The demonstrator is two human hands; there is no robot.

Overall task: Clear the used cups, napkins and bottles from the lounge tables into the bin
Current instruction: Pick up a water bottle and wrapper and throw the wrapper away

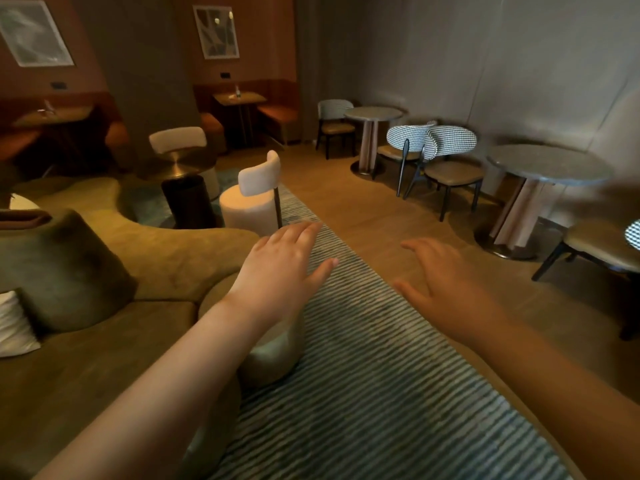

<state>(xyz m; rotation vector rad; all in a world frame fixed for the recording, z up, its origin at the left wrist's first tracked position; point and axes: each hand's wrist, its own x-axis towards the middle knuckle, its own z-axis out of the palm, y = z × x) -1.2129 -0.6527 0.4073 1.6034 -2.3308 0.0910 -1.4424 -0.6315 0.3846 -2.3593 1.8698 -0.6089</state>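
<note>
Left hand (280,268) and right hand (446,282) are both released, palms down, fingers spread, holding nothing above the striped rug (363,375). What looks like a small bottle (237,91) stands on the booth table (242,98) at 11 o'clock, well apart. The white chair (254,199) and dark pedestal table (187,188) stand between, and the sofa (156,258) lies at 9 o'clock.

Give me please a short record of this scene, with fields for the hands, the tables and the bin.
left hand: open, holds nothing, above striped rug
right hand: open, holds nothing
round tables: two, at right
back booth table: small bottle-like thing on it
left booth table: small thing, too blurred to tell
bin: not in view
</note>
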